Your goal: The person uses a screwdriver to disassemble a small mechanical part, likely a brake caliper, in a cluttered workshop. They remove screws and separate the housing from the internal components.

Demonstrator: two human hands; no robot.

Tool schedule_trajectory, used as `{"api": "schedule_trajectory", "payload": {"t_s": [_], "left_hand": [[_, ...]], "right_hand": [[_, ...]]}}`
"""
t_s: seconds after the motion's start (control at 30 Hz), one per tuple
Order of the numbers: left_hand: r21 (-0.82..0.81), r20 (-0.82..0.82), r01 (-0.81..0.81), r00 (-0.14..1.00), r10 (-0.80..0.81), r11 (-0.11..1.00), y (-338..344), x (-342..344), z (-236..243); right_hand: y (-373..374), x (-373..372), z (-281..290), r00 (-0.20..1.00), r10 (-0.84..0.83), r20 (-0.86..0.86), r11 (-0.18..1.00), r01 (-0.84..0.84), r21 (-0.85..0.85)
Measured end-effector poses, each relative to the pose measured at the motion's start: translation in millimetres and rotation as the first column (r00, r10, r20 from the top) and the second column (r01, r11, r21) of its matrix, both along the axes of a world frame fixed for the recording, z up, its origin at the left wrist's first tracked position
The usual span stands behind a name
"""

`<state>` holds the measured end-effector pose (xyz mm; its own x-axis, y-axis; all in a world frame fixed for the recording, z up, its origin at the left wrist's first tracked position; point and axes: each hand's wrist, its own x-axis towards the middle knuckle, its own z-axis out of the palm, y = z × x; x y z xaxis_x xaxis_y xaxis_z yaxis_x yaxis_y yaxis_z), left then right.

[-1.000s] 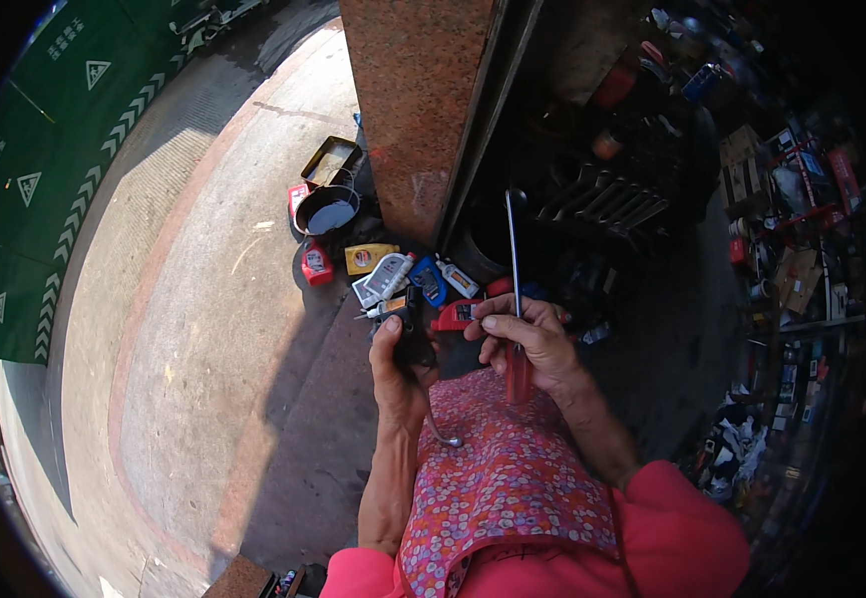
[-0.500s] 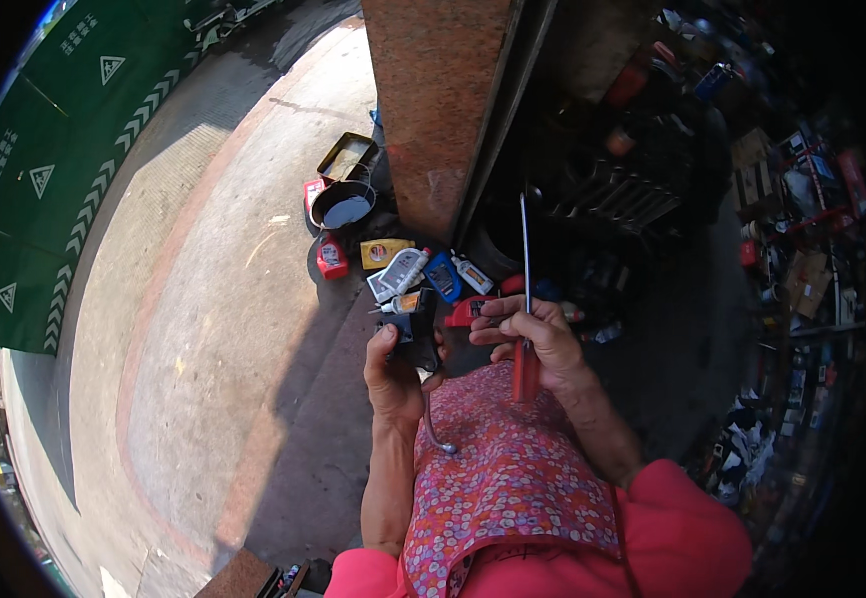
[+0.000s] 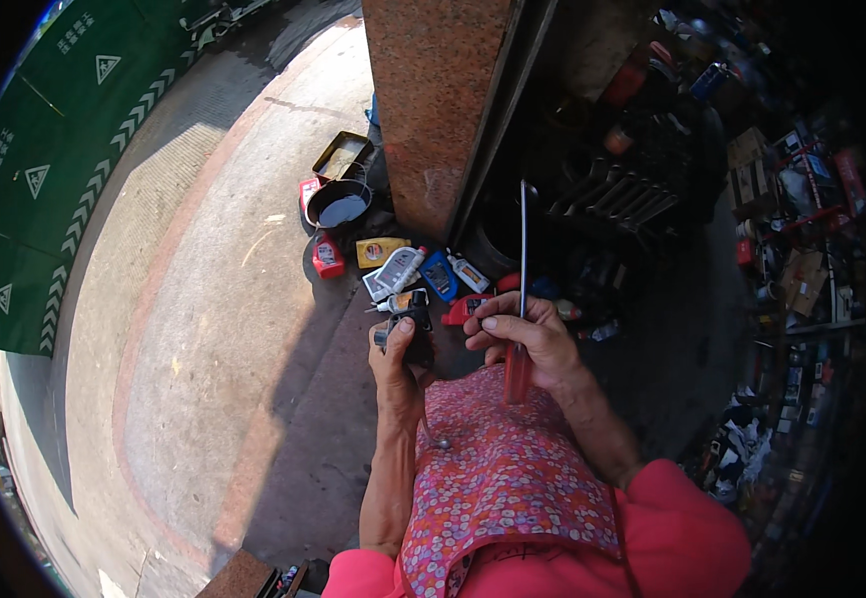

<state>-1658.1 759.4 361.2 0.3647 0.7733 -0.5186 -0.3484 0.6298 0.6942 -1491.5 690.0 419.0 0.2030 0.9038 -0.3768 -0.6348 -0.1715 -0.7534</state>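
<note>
My left hand [image 3: 393,371] is closed around a small black part [image 3: 417,337], its thumb pressed on top. Below that hand hangs a thin bent metal rod [image 3: 442,443] with a rounded end; whether it joins the black part is hidden. To the right, my right hand [image 3: 544,351] grips a screwdriver [image 3: 517,385] with a clear red handle. Its long shaft points up and away from me, and its tip is apart from the black part. Both hands are in front of a red flowered apron [image 3: 513,478].
Several oil bottles lie beyond my hands, among them a red bottle [image 3: 328,257], a yellow can [image 3: 383,251] and a blue bottle [image 3: 440,276]. A dark pan [image 3: 323,221] stands near a stone pillar [image 3: 433,120]. Cluttered shelves [image 3: 802,329] line the right side.
The black part has turned in my left hand, and the rod below has swung up slightly. My right hand has shifted a little left with the screwdriver.
</note>
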Motion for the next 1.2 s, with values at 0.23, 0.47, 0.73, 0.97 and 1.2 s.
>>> {"api": "schedule_trajectory", "payload": {"t_s": [0.23, 0.47, 0.73, 0.97, 1.2], "left_hand": [[-0.029, 0.296, 0.000, 0.955, 0.009, 1.000, -0.7, -10.0, -3.6], [-0.130, 0.247, -0.039, 0.967, 0.070, 0.991, -5.5, -6.8, 1.9], [-0.081, 0.267, 0.060, 0.963, -0.036, 0.995, -6.5, -10.7, -0.3], [0.142, -0.013, 0.069, 0.998, -0.068, 0.987, -13.5, 3.7, 8.5], [0.186, -0.214, 0.117, 0.974, -0.076, 0.975, -13.5, 3.6, 18.0]], "right_hand": [[10.2, -0.4, 1.9, 0.997, 0.043, 0.071, 0.997, -0.039, -0.061], [5.6, -5.5, -7.6, 0.965, 0.169, 0.199, 0.984, -0.154, -0.092], [5.4, -1.3, 0.0, 0.975, 0.138, 0.172, 0.990, -0.130, -0.054], [3.7, -0.3, 15.1, 0.966, 0.133, 0.223, 0.991, -0.130, -0.030], [1.7, 3.3, 11.2, 0.911, 0.129, 0.392, 0.992, -0.123, -0.042]]}}
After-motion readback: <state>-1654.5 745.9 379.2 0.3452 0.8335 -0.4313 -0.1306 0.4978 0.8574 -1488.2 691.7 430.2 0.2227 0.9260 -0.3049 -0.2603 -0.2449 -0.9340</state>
